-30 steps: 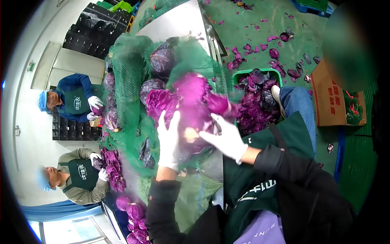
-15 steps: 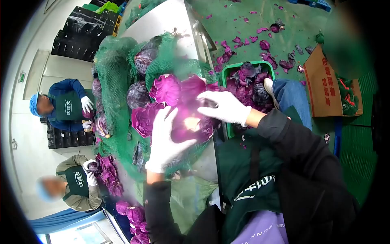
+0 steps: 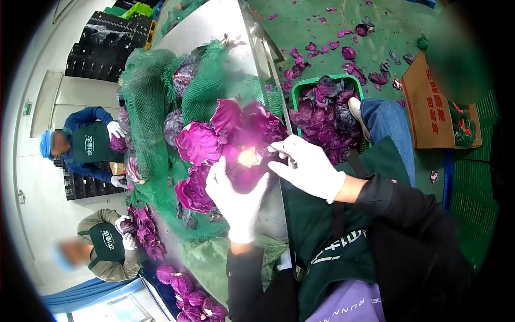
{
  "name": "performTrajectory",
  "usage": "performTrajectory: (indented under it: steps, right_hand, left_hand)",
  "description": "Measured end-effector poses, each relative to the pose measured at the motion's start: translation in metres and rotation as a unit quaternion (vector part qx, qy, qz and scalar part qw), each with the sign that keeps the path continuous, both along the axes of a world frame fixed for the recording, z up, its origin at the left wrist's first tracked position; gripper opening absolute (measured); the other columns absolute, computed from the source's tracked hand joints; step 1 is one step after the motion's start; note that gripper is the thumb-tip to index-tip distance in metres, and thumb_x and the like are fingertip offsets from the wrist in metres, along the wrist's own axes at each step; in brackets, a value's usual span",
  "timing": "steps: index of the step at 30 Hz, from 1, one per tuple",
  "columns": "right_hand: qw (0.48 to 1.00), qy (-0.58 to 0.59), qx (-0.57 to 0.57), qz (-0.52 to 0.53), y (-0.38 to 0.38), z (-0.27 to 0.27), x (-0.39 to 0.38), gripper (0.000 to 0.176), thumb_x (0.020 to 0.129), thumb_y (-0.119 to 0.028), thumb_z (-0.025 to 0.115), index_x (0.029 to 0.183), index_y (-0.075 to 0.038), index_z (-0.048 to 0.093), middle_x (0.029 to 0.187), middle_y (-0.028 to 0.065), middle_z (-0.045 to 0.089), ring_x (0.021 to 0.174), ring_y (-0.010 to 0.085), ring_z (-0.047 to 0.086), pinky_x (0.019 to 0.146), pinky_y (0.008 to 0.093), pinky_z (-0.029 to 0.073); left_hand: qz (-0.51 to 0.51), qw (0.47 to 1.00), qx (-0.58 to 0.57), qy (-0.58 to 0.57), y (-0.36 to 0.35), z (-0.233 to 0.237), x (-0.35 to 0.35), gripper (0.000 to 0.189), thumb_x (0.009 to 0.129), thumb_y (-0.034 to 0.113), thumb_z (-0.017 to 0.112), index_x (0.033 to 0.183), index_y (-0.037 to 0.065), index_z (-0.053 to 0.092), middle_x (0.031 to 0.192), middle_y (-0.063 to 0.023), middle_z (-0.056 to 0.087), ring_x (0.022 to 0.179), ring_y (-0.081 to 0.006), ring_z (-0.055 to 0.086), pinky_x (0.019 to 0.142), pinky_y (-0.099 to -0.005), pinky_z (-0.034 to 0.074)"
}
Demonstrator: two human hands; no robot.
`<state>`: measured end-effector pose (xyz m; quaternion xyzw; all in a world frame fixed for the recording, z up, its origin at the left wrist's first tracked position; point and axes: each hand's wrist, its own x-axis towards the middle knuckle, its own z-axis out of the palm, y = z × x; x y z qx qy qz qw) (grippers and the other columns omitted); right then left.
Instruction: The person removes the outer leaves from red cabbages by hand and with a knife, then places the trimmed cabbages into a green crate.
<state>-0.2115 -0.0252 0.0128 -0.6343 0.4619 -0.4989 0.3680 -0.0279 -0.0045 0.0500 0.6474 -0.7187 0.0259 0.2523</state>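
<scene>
A red cabbage (image 3: 244, 174) with its pale cut stem facing up sits before me, blurred in its middle. My left hand (image 3: 236, 201), in a white glove, cups its near left side, fingers and thumb wrapped round it. My right hand (image 3: 311, 166), also gloved, has fingers bent and pinched at the cabbage's right edge. Loose purple outer leaves (image 3: 198, 142) lie open around the head, over a green net (image 3: 150, 107) on the metal table (image 3: 198, 27).
A green basket (image 3: 357, 83) of purple leaves stands beside the table, near a cardboard box (image 3: 424, 107). Leaf scraps litter the floor. Across the table, two people (image 3: 88, 142) in aprons handle cabbages. Peeled cabbages (image 3: 185, 290) lie at the lower left.
My right hand has moved slightly down and right, its fingers more bent. My left hand has shifted right and a little down. The cabbage's pale stem shows more clearly, with leaves spread around it.
</scene>
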Motion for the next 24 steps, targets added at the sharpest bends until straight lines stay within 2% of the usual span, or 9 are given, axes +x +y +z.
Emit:
performTrajectory:
  steps: [4,8,11,12,16,17,20,22,24]
  right_hand:
    - [0.998,0.047,0.045,-0.018,-0.002,0.004,0.018,0.037,0.088,-0.032,0.069,0.11,-0.004,0.059,0.104,0.0136,0.054,0.093,0.0272,0.061,0.077,0.0358,0.054]
    - [0.992,0.024,0.121,0.014,-0.011,0.018,0.017,0.029,0.088,-0.032,0.067,0.1,-0.006,0.063,0.089,0.0109,0.057,0.086,0.0275,0.062,0.073,0.0362,0.054]
    - [0.991,0.047,-0.124,0.0,-0.001,0.004,0.033,0.023,0.086,-0.028,0.067,0.096,-0.007,0.064,0.084,0.0099,0.06,0.082,0.0262,0.064,0.069,0.036,0.053]
    - [0.989,0.016,-0.136,0.059,0.009,0.007,0.038,0.021,0.085,-0.024,0.065,0.097,-0.007,0.065,0.086,0.0103,0.063,0.079,0.0245,0.065,0.068,0.0363,0.053]
    - [0.994,-0.038,-0.075,0.067,0.001,0.019,0.028,0.026,0.085,-0.033,0.07,0.091,-0.008,0.068,0.085,0.0107,0.063,0.075,0.0235,0.063,0.068,0.0348,0.052]
    - [0.985,0.002,0.153,0.085,-0.012,0.029,0.015,0.028,0.087,-0.036,0.07,0.09,-0.008,0.069,0.087,0.01,0.064,0.076,0.0226,0.064,0.069,0.0334,0.052]
    - [0.995,-0.023,0.097,-0.015,-0.023,-0.022,0.009,0.029,0.09,-0.03,0.068,0.107,-0.008,0.065,0.097,0.0107,0.064,0.085,0.0222,0.066,0.078,0.0337,0.053]
    - [0.997,0.077,0.004,-0.027,-0.026,-0.048,-0.001,0.031,0.088,-0.025,0.068,0.114,-0.008,0.062,0.105,0.0105,0.063,0.091,0.0239,0.065,0.082,0.0336,0.053]
    - [0.996,0.017,0.091,-0.004,-0.034,-0.075,-0.005,0.031,0.088,-0.016,0.067,0.118,-0.008,0.064,0.109,0.0064,0.062,0.084,0.0173,0.061,0.077,0.0289,0.051]
  left_hand:
    - [0.013,0.999,0.011,-0.046,0.0,0.003,-0.008,0.089,0.064,0.029,0.088,0.138,0.002,0.046,0.131,-0.021,0.05,0.123,-0.0374,0.047,0.105,-0.048,0.036]
    - [0.021,0.999,0.014,-0.041,0.002,0.002,-0.011,0.09,0.063,0.027,0.087,0.139,0.002,0.045,0.131,-0.0212,0.049,0.124,-0.0376,0.046,0.106,-0.0486,0.035]
    - [0.011,0.999,0.013,-0.037,0.001,0.0,-0.009,0.091,0.064,0.026,0.087,0.14,0.002,0.044,0.132,-0.0212,0.049,0.125,-0.0373,0.046,0.106,-0.0483,0.035]
    - [-0.005,1.0,0.008,-0.03,-0.001,-0.008,0.0,0.091,0.064,0.026,0.086,0.141,0.002,0.044,0.132,-0.0211,0.048,0.125,-0.0372,0.045,0.107,-0.048,0.035]
    - [-0.018,1.0,0.007,-0.01,0.008,-0.001,0.008,0.092,0.065,0.024,0.088,0.142,0.001,0.043,0.135,-0.0202,0.047,0.126,-0.0364,0.045,0.108,-0.0465,0.035]
    - [-0.028,1.0,0.002,0.01,0.012,-0.004,0.016,0.094,0.064,0.023,0.09,0.142,0.002,0.043,0.137,-0.0187,0.045,0.127,-0.0355,0.045,0.11,-0.0453,0.035]
    - [-0.041,0.997,-0.012,0.064,0.021,-0.011,0.029,0.098,0.06,0.019,0.093,0.142,0.003,0.042,0.138,-0.0157,0.045,0.13,-0.0316,0.045,0.111,-0.043,0.035]
    - [-0.03,0.992,0.013,0.122,0.022,-0.012,0.032,0.098,0.059,0.017,0.093,0.142,0.003,0.042,0.139,-0.0143,0.045,0.13,-0.0301,0.044,0.111,-0.0424,0.035]
    - [-0.026,0.987,0.025,0.159,0.026,-0.012,0.035,0.098,0.059,0.016,0.093,0.142,0.003,0.041,0.139,-0.0131,0.045,0.13,-0.0288,0.044,0.112,-0.042,0.034]
